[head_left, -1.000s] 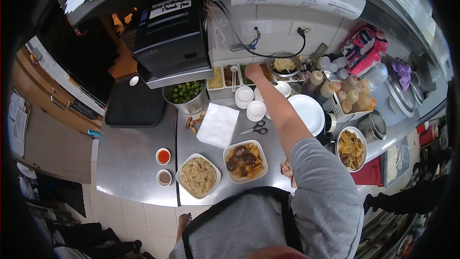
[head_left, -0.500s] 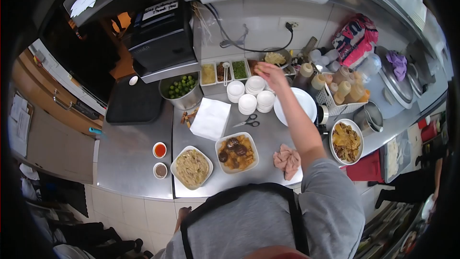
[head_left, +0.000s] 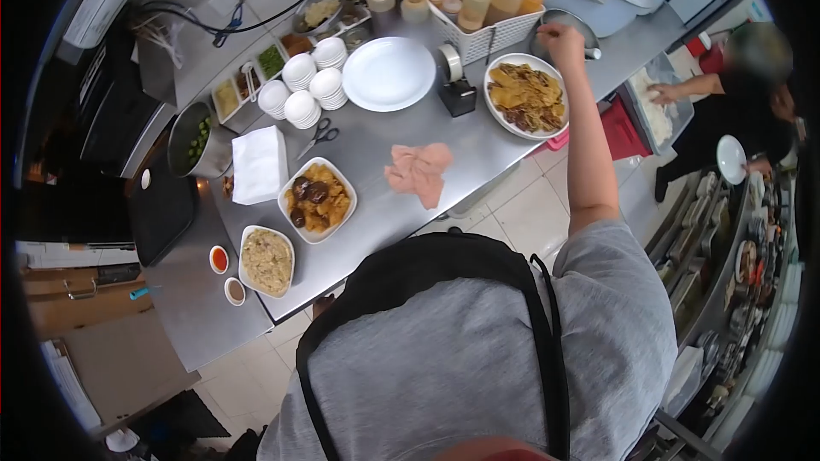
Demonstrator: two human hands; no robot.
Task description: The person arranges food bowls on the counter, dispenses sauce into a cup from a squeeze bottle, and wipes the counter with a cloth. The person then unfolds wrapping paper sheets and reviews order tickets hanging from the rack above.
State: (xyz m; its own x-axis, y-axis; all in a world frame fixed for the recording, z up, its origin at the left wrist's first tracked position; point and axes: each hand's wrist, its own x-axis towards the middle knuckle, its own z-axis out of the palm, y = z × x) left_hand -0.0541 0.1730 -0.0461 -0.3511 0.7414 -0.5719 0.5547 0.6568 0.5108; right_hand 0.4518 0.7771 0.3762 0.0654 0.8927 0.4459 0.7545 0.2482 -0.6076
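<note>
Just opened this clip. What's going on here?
The person's right hand hovers near the far edge of a plate of food, fingers drawn together; whether they hold anything is unclear. The left hand is low by the counter, mostly hidden. Two filled bowls, one saucy, one rice-like, sit there. A co-worker reaches into a tub.

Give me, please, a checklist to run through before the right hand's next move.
1. Right hand holding securely: cannot tell; whatever the fingers may pinch is unclear.
2. Left hand free: cannot tell; mostly hidden.
3. Food plate well inside the counter edge: not ok; appears right beside it.
4. Pink cloth apart from food plate: ok.
5. Scissors apart from food plate: ok.
</note>
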